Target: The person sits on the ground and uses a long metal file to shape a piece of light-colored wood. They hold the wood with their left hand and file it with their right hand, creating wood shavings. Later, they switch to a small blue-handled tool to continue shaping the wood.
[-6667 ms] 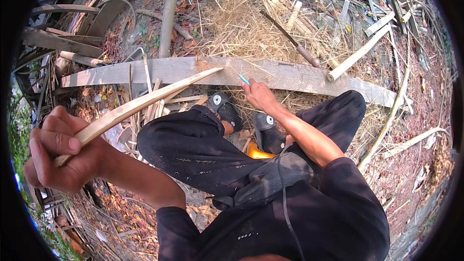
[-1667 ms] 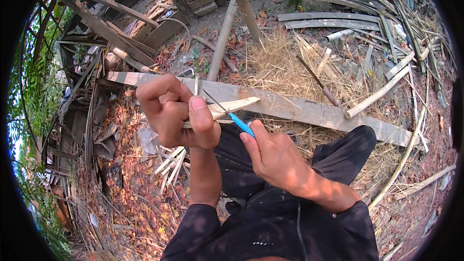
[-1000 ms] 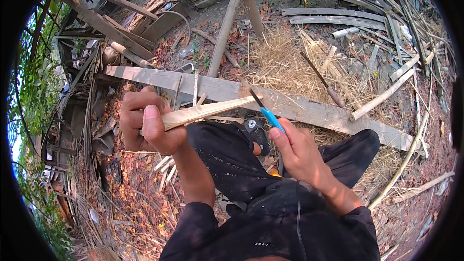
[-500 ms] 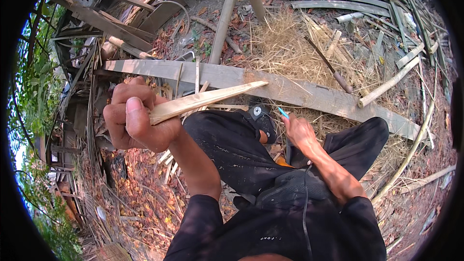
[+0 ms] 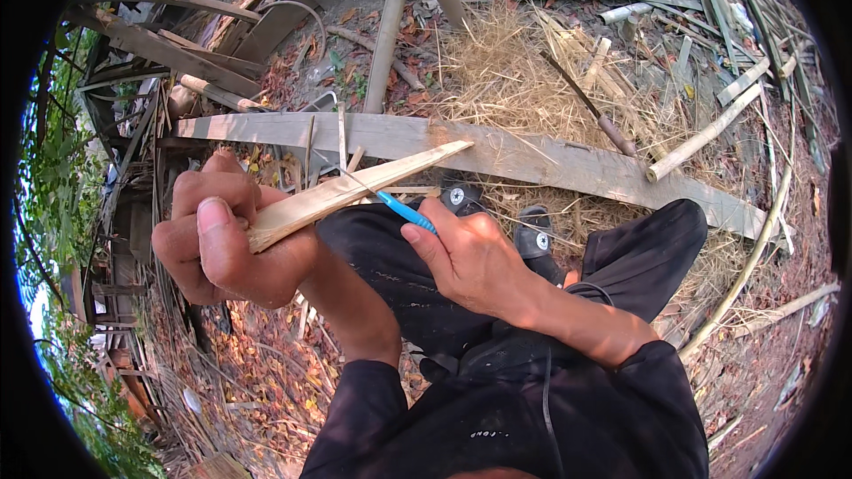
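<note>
Two hands are closed on things: your left hand (image 5: 228, 253) grips the thick end of a pale, pointed wood strip (image 5: 355, 184), curled fingers hiding part of that end, while your right hand (image 5: 479, 259) wraps a thin-bladed knife (image 5: 408, 212), covering the rear of its blue handle. The strip slants up to your right, its tip overlapping the grey plank (image 5: 568, 164), and whether they touch is unclear, as is whether the blade crossing the strip bites into it. Your dark trousers (image 5: 652, 247) partly hide your black shoes (image 5: 532, 241).
</note>
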{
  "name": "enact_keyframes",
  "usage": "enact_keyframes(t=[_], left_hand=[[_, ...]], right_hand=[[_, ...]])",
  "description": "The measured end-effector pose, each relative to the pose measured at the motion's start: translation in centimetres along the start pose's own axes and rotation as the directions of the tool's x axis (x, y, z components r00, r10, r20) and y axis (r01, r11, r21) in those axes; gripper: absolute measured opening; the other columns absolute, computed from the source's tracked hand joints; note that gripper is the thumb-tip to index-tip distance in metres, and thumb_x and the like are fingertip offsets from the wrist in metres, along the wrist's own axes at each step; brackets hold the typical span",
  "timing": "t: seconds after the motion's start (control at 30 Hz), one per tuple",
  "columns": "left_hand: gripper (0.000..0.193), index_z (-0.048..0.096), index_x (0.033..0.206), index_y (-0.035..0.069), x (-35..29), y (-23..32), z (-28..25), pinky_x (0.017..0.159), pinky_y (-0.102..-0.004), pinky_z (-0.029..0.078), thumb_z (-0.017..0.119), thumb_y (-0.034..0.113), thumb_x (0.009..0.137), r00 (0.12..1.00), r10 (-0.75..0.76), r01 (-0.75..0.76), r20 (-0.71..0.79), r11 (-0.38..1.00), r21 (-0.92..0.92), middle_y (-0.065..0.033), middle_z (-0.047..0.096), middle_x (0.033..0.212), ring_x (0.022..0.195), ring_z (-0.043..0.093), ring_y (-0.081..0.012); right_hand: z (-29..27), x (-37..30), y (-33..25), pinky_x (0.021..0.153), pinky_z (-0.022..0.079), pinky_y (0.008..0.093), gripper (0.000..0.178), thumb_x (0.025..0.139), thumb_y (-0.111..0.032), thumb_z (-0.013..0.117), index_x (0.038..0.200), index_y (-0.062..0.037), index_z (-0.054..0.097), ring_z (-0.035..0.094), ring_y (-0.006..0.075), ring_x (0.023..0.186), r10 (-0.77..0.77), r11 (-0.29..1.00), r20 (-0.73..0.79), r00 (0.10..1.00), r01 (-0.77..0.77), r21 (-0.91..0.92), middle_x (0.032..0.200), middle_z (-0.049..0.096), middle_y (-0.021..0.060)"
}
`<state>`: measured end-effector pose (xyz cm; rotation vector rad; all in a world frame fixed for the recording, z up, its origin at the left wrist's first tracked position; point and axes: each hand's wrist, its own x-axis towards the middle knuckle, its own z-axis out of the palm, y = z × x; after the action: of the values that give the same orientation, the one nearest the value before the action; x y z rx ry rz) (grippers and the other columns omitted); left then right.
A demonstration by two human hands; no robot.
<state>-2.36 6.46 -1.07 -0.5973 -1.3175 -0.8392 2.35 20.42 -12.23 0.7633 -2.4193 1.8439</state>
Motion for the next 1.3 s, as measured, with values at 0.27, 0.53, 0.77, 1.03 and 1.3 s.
enact_keyframes(t=[0.27, 0.53, 0.77, 1.03, 1.3], left_hand=[[0.023, 0.028, 0.059, 0.009, 0.0, -1.3, -0.7, 0.038, -0.022, 0.019, 0.044, 0.003, 0.075, 0.989, -0.103, 0.11, -0.102, 0.992, 0.068, -0.0012, 0.024, 0.045, 0.04, 0.021, -0.008], [0.019, 0.031, 0.059, 0.007, 0.3, -1.4, -1.7, 0.037, -0.0232, 0.016, 0.046, 0.005, 0.071, 0.994, -0.052, 0.043, -0.096, 0.994, -0.097, -0.0049, 0.03, 0.041, 0.038, 0.017, -0.0058], [0.018, 0.031, 0.061, 0.005, -0.4, -0.1, -1.2, 0.036, -0.0239, 0.017, 0.046, 0.005, 0.07, 0.993, -0.112, 0.105, -0.041, 0.985, -0.137, -0.0061, 0.031, 0.041, 0.038, 0.019, -0.006], [0.021, 0.025, 0.061, 0.009, -0.2, 0.0, -1.0, 0.035, -0.0228, 0.016, 0.042, 0.007, 0.074, 0.997, -0.072, 0.075, 0.035, 0.992, -0.097, -0.0018, 0.021, 0.047, 0.038, 0.017, -0.0073], [0.02, 0.027, 0.061, 0.007, 0.4, -1.4, -1.8, 0.036, -0.0233, 0.015, 0.045, 0.008, 0.07, 0.99, -0.14, 0.141, 0.025, 0.957, -0.252, -0.0049, 0.026, 0.042, 0.038, 0.016, -0.0072]], right_hand=[[0.8, -2.5, 13.8, 0.048, 0.047, 0.0458, 0.033, 0.094, -0.031, 0.048, 0.085, 0.0003, 0.053, 0.06, 0.0385, 0.056, 0.209, 0.812, -0.111, 0.972, -0.235, -0.534, 0.061, 0.059, 0.0195], [-6.4, -1.9, 9.5, 0.053, 0.043, 0.0472, 0.033, 0.096, -0.029, 0.043, 0.086, 0.0009, 0.054, 0.057, 0.0443, 0.059, 0.364, 0.888, -0.194, 0.911, -0.402, -0.224, 0.056, 0.055, 0.0228], [-3.1, -0.3, -2.7, 0.046, 0.043, 0.0467, 0.025, 0.095, -0.025, 0.049, 0.09, -0.0009, 0.046, 0.056, 0.041, 0.052, 0.005, 1.0, 0.098, 0.995, -0.004, -0.004, 0.053, 0.054, 0.0183], [-0.6, -0.1, 0.3, 0.04, 0.043, 0.0448, 0.024, 0.093, -0.025, 0.053, 0.088, -0.0026, 0.046, 0.055, 0.0383, 0.047, -0.071, 0.963, 0.03, 0.997, 0.076, -0.26, 0.051, 0.053, 0.0162], [-3.1, -8.7, 25.1, 0.065, 0.051, 0.0491, 0.037, 0.096, -0.034, 0.042, 0.093, 0.0001, 0.055, 0.064, 0.04, 0.069, 0.468, 0.53, -0.156, 0.87, -0.417, -0.738, 0.069, 0.062, 0.0241]])
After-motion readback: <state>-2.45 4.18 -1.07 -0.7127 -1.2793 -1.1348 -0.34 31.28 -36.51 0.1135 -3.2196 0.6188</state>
